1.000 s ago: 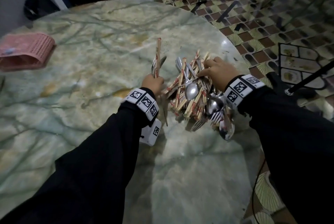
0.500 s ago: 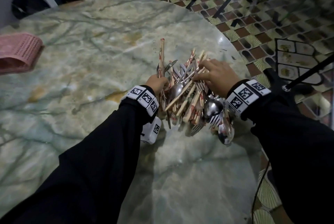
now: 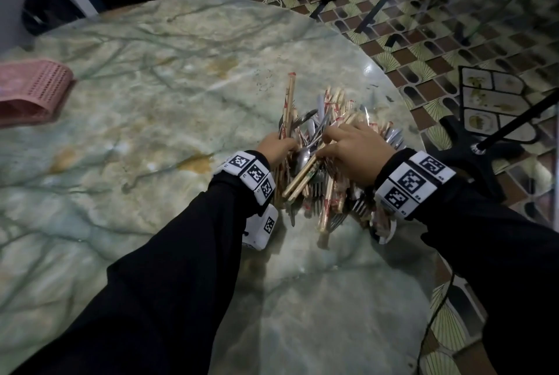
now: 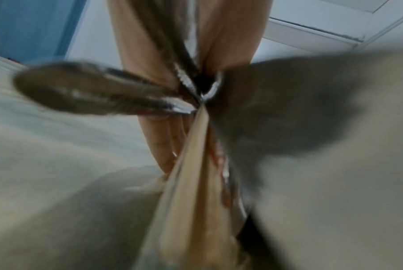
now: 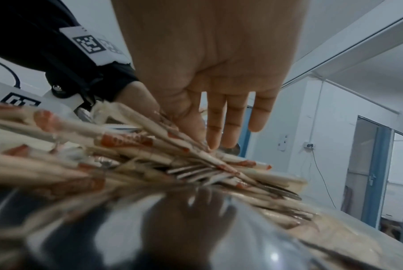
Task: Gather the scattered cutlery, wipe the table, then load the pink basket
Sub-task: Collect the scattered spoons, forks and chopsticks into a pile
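Note:
A pile of cutlery [image 3: 325,181], paper-wrapped chopsticks mixed with steel spoons and forks, lies near the right edge of the marble table [image 3: 151,102]. My left hand [image 3: 276,146] grips a small bundle from the pile, with a chopstick [image 3: 291,102] standing up out of it. In the left wrist view its fingers [image 4: 163,146] curl round a chopstick [image 4: 191,191] and a spoon [image 4: 80,91]. My right hand [image 3: 354,148] lies flat on the pile, its straight fingers [image 5: 221,131] pressing on the wrapped chopsticks [image 5: 149,146]. The pink basket [image 3: 33,93] lies on its side at the far left.
The table's curved edge [image 3: 402,102] runs just right of the pile. Beyond it, on the patterned tile floor, stands a black stand base [image 3: 475,139] with cables. A brownish stain [image 3: 196,163] marks the table left of my left wrist.
My right hand has slid left across the pile toward my left hand, pushing the cutlery into a tighter heap. The left hand keeps its bundle.

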Available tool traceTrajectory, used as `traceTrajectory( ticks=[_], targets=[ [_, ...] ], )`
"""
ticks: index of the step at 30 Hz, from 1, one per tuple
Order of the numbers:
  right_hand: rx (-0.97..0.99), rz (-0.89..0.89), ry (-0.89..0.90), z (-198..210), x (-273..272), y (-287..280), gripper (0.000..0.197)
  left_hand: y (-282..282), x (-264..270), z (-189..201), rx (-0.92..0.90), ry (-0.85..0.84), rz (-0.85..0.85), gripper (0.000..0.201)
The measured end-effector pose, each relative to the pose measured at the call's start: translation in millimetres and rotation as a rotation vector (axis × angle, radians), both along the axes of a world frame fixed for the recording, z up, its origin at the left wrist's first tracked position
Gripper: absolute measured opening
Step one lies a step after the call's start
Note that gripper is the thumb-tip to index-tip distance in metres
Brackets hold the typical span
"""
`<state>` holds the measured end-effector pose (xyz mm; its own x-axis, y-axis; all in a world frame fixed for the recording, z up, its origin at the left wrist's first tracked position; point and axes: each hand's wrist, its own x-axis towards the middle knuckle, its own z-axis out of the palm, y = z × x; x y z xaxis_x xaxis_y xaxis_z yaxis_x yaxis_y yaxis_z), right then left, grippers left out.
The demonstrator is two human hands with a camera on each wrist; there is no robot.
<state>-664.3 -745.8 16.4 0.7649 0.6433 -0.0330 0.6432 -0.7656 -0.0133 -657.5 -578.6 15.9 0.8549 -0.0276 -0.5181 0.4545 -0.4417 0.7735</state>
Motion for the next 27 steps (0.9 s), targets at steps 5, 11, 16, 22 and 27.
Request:
traceTrajectory(
  ticks=[5, 11, 16, 22, 27],
  targets=[
    [-0.005, -0.053, 0.045, 5.6, 0.4, -6.4, 0.056, 4.1, -2.0, 5.5, -0.038, -0.009, 0.037, 0.018],
    [0.036, -0.118, 0.215, 15.3, -2.1, -7.9, 0.065, 11.8, -1.2, 16.0, -0.074, -0.107, 0.187, 0.012],
    [0.350, -0.217, 0.352, 36.0, -6.9, -6.6, 0.062, 19.9, -1.5, 39.7, -0.152, -0.250, 0.307, 0.005],
    [0.769, -0.233, 0.593, 70.4, -13.8, 5.5, 0.078, 2.6, -12.8, 87.7, -0.411, -0.449, 0.289, 0.021],
    [0.967, -0.128, 0.761, 85.4, -22.4, 23.3, 0.054, -27.9, -32.5, 104.3, -0.580, -0.431, 0.153, 0.033]
  ],
)
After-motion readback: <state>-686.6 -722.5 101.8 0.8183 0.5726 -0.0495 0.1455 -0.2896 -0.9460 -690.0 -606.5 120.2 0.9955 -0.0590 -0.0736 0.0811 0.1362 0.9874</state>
